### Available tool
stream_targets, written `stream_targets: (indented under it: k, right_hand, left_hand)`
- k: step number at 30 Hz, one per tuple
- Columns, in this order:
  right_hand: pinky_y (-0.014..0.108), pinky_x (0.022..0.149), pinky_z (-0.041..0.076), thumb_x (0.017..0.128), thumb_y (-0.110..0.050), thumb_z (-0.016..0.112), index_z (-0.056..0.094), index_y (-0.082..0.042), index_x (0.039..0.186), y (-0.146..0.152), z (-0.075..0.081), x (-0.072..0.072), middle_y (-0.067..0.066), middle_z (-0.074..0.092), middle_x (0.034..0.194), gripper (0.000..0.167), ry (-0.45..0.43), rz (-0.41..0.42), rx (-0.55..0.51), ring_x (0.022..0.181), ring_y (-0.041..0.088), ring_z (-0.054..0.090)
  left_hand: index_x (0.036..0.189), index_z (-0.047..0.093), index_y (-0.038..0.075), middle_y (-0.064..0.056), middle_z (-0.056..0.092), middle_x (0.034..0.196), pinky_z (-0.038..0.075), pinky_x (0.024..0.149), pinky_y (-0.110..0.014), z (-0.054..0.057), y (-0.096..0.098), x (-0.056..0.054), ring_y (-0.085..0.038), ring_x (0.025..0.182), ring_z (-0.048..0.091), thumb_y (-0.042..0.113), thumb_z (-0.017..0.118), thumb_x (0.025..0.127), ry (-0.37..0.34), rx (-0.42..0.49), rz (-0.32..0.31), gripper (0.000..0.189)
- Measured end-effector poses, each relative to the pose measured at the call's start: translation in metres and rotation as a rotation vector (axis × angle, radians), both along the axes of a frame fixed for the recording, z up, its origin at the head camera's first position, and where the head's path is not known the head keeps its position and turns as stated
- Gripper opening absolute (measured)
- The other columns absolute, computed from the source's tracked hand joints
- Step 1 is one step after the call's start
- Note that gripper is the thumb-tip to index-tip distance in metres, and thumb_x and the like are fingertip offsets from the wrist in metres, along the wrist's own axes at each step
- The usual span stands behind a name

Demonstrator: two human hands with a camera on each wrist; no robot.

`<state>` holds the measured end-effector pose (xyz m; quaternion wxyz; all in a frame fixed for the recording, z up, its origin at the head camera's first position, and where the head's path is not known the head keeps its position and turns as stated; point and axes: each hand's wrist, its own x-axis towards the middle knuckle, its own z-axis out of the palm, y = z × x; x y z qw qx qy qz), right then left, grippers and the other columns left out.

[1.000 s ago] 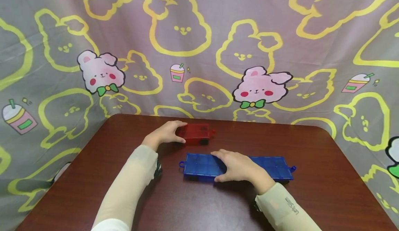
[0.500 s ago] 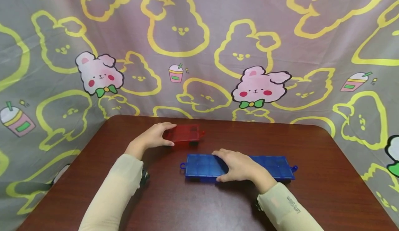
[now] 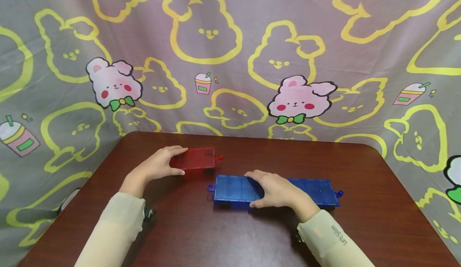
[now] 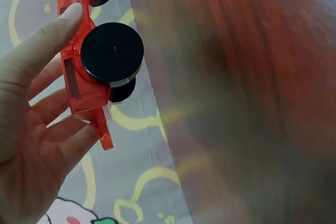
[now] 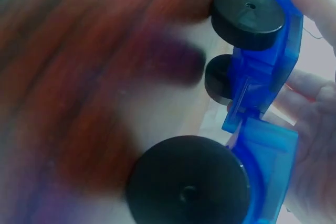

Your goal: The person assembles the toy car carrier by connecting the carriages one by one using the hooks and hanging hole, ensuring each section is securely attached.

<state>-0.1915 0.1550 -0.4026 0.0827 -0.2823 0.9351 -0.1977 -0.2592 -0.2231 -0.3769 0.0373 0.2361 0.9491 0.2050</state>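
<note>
On the left, my left hand (image 3: 154, 165) grips a see-through red toy train car (image 3: 199, 158) from its left end, thumb on the near side and fingers on the far side. Black wheels (image 4: 112, 53) and a red coupling tab (image 4: 105, 130) show in the left wrist view. My right hand (image 3: 275, 190) spans the middle of a long blue pair of toy train cars (image 3: 235, 189), hiding where they meet. The right wrist view shows two blue bodies (image 5: 270, 142) joined end to end, with black wheels (image 5: 249, 17). A blue ring (image 3: 211, 188) sticks out at the left end, a hook (image 3: 339, 194) at the right.
Both hands work over a dark reddish-brown wooden table (image 3: 230, 235) with rounded far corners. Behind it hangs a grey-pink cloth (image 3: 230, 75) printed with yellow outlines and cartoon rabbits, right along the far edge.
My left hand has carried the red train car leftward and slightly nearer, away from above the blue cars. The right hand and the blue cars have stayed nearly in place.
</note>
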Motion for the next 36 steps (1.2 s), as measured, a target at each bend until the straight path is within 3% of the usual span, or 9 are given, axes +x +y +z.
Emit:
stream_targets:
  k: [10, 21, 28, 36]
  right_hand:
    - [0.051, 0.107, 0.046, 0.078, -0.041, 0.082, 0.046, -0.013, 0.146, 0.003, -0.003, -0.002, 0.007, 0.055, 0.144, 0.081, 0.011, -0.011, -0.040, 0.127, 0.025, 0.056]
    - [0.052, 0.107, 0.046, 0.078, -0.041, 0.082, 0.045, -0.013, 0.147, 0.003, -0.004, -0.004, 0.008, 0.052, 0.146, 0.083, 0.017, -0.024, -0.055, 0.130, 0.027, 0.054]
    - [0.052, 0.108, 0.046, 0.078, -0.042, 0.082, 0.045, -0.013, 0.147, 0.005, -0.005, -0.003, 0.008, 0.052, 0.147, 0.084, 0.029, -0.030, -0.057, 0.131, 0.027, 0.053]
    - [0.051, 0.108, 0.046, 0.078, -0.043, 0.082, 0.045, -0.013, 0.147, 0.005, -0.003, -0.003, 0.008, 0.053, 0.146, 0.084, 0.036, -0.038, -0.053, 0.130, 0.026, 0.054]
  left_hand:
    - [0.142, 0.053, 0.003, -0.026, 0.051, 0.144, 0.048, 0.101, -0.060, -0.003, -0.019, 0.023, -0.046, 0.129, 0.050, 0.026, 0.087, 0.075, 0.001, -0.059, 0.020, 0.079]
    - [0.141, 0.055, 0.006, -0.025, 0.051, 0.144, 0.049, 0.099, -0.060, 0.005, -0.019, 0.049, -0.047, 0.130, 0.048, 0.029, 0.087, 0.075, -0.014, -0.073, 0.005, 0.078]
    - [0.140, 0.055, 0.004, -0.026, 0.053, 0.142, 0.049, 0.098, -0.060, 0.005, -0.021, 0.056, -0.047, 0.128, 0.050, 0.026, 0.088, 0.074, -0.015, -0.087, 0.016, 0.077]
    - [0.139, 0.056, 0.003, -0.027, 0.054, 0.141, 0.050, 0.098, -0.059, 0.005, -0.022, 0.055, -0.047, 0.126, 0.052, 0.025, 0.088, 0.073, -0.019, -0.069, -0.001, 0.076]
